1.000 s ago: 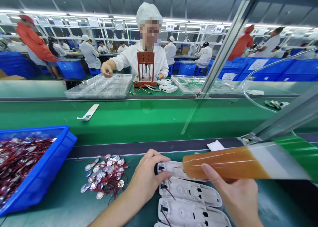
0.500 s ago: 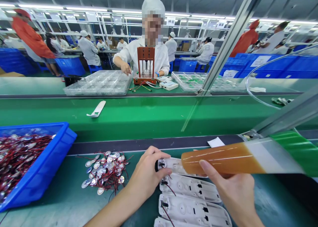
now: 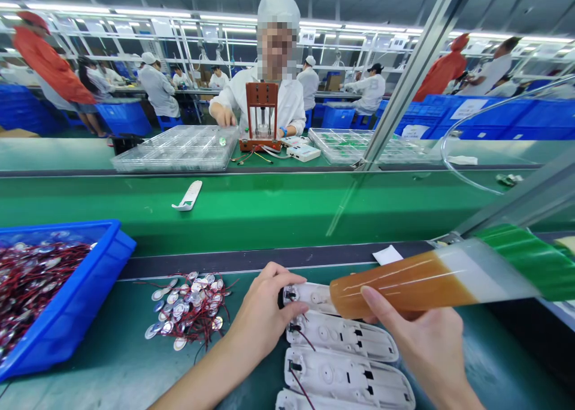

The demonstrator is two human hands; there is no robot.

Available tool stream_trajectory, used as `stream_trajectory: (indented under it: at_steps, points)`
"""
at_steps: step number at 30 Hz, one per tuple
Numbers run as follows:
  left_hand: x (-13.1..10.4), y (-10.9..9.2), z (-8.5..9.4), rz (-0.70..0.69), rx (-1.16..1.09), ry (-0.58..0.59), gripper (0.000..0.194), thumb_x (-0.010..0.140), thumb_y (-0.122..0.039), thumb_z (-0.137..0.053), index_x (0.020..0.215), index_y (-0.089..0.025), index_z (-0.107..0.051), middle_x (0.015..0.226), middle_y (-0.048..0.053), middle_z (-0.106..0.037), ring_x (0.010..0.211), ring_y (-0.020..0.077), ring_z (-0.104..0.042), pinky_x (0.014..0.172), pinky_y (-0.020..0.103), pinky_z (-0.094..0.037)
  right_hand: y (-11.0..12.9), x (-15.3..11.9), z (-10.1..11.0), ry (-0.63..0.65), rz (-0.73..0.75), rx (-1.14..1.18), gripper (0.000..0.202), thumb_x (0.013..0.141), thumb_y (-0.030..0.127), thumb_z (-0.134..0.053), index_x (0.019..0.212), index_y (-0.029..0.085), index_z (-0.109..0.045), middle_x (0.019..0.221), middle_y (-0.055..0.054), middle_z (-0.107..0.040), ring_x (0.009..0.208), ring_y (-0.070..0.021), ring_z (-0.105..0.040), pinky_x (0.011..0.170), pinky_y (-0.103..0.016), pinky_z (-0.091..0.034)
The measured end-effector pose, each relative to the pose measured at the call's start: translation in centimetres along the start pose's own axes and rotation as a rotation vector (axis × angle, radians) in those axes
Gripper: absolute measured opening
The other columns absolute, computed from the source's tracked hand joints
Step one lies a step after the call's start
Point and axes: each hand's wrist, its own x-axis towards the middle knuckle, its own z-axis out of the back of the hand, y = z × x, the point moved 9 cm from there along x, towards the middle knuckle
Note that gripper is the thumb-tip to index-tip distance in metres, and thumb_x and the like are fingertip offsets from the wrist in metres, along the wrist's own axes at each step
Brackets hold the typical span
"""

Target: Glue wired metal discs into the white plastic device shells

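My right hand [image 3: 420,332] is wrapped round a glue syringe [image 3: 395,281], an amber-filled tube with a green back end. Its front end points left and down over the farthest white plastic housing [image 3: 309,295], so the tip is hidden. The thumb and fingers of my left hand [image 3: 272,305] grip the left end of that same housing. Nearer to me, several more white housings [image 3: 348,374] lie in a row, with dark red wires at their left ends. Left of my left hand is a loose pile of round metal discs with red wires [image 3: 191,305].
A blue bin [image 3: 96,290] of wired discs stands at the left. Beyond the bench runs a green conveyor belt [image 3: 269,212] carrying a white plastic cover [image 3: 188,196]. A metal post [image 3: 413,69] slants up at the right. Across the belt a co-worker [image 3: 278,87] sits behind a red-brown fixture [image 3: 262,117].
The white cover on the belt has moved a little to the right. The syringe's green back end has dropped slightly into fuller view. Both my hands keep nearly the same place.
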Motion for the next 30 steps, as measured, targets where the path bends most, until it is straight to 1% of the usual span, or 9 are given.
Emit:
stream_trajectory:
  at_steps: [3, 6, 10, 15, 18, 21, 24, 27, 30]
  points:
    - [0.0, -0.1, 0.0, -0.002, 0.003, -0.001, 0.028, 0.071, -0.017, -0.067, 0.098, -0.025, -0.065, 0.098, 0.001, -0.056, 0.093, 0.0145, -0.054, 0.088, 0.031, -0.041, -0.4, 0.9, 0.0, 0.016, 0.084, -0.022, 0.051, 0.053, 0.067, -0.061, 0.046, 0.017, -0.057, 0.051, -0.003, -0.052, 0.049, -0.0107, -0.053, 0.067, -0.019, -0.049]
    - [0.0, -0.1, 0.0, -0.006, 0.006, -0.005, 0.028, 0.072, -0.017, -0.067, 0.098, -0.025, -0.064, 0.099, 0.001, -0.056, 0.094, 0.0144, -0.054, 0.088, 0.031, -0.041, -0.4, 1.4, 0.0, 0.007, 0.148, -0.020, 0.051, 0.054, 0.066, -0.061, 0.044, 0.017, -0.056, 0.053, -0.004, -0.053, 0.052, -0.0109, -0.055, 0.064, -0.017, -0.049]
    - [-0.1, -0.2, -0.1, -0.012, 0.010, -0.004, 0.027, 0.073, -0.017, -0.066, 0.099, -0.025, -0.065, 0.099, 0.001, -0.056, 0.094, 0.0150, -0.055, 0.088, 0.032, -0.041, 0.0, 0.9, 0.2, -0.034, 0.111, 0.007, 0.046, 0.052, 0.062, -0.065, 0.049, 0.017, -0.059, 0.055, -0.003, -0.054, 0.057, -0.0115, -0.056, 0.067, -0.018, -0.050]
    - [-0.1, -0.2, -0.1, -0.017, 0.018, -0.006, 0.028, 0.073, -0.018, -0.066, 0.100, -0.025, -0.064, 0.099, 0.002, -0.055, 0.094, 0.0152, -0.054, 0.088, 0.031, -0.041, 0.5, 0.3, 0.3, -0.079, 0.081, 0.040, 0.043, 0.056, 0.058, -0.065, 0.064, 0.016, -0.061, 0.063, -0.003, -0.058, 0.064, -0.0126, -0.058, 0.071, -0.021, -0.050]
    - [-0.1, -0.2, -0.1, -0.015, 0.017, -0.001, 0.028, 0.073, -0.017, -0.066, 0.100, -0.025, -0.064, 0.099, 0.002, -0.055, 0.093, 0.0149, -0.054, 0.088, 0.031, -0.041, 0.3, 0.5, 0.1, -0.078, 0.114, 0.050, 0.048, 0.051, 0.061, -0.066, 0.061, 0.014, -0.060, 0.060, -0.004, -0.057, 0.059, -0.0139, -0.057, 0.068, -0.023, -0.050]
    - [-0.1, -0.2, -0.2, -0.013, 0.019, 0.001, 0.029, 0.073, -0.017, -0.067, 0.101, -0.024, -0.064, 0.099, 0.002, -0.055, 0.094, 0.0148, -0.054, 0.089, 0.031, -0.041, 0.2, 0.5, 0.0, -0.087, 0.121, 0.055, 0.051, 0.049, 0.062, -0.065, 0.061, 0.013, -0.060, 0.061, -0.005, -0.057, 0.059, -0.0141, -0.057, 0.065, -0.023, -0.050]
    - [0.0, -0.2, -0.1, -0.008, 0.020, 0.002, 0.029, 0.073, -0.017, -0.066, 0.101, -0.023, -0.064, 0.099, 0.002, -0.055, 0.094, 0.0150, -0.054, 0.089, 0.031, -0.041, 0.6, 0.1, 0.2, -0.098, 0.094, 0.061, 0.050, 0.052, 0.062, -0.064, 0.065, 0.014, -0.059, 0.063, -0.003, -0.058, 0.062, -0.0128, -0.057, 0.068, -0.022, -0.049]
    - [0.0, -0.1, -0.1, -0.003, 0.021, 0.004, 0.028, 0.073, -0.017, -0.065, 0.100, -0.024, -0.064, 0.098, 0.002, -0.055, 0.093, 0.0151, -0.054, 0.089, 0.032, -0.041, 0.9, -0.4, 0.5, -0.093, 0.041, 0.048, 0.044, 0.057, 0.057, -0.064, 0.067, 0.015, -0.059, 0.065, -0.002, -0.058, 0.064, -0.0113, -0.056, 0.073, -0.021, -0.048]
    - [0.0, -0.1, -0.1, -0.002, 0.024, -0.003, 0.028, 0.074, -0.018, -0.065, 0.101, -0.025, -0.064, 0.099, 0.002, -0.055, 0.092, 0.0151, -0.054, 0.090, 0.033, -0.041, 0.8, -0.8, 0.7, -0.064, -0.004, 0.009, 0.044, 0.056, 0.059, -0.064, 0.062, 0.016, -0.059, 0.062, -0.002, -0.056, 0.063, -0.0124, -0.055, 0.079, -0.023, -0.046]
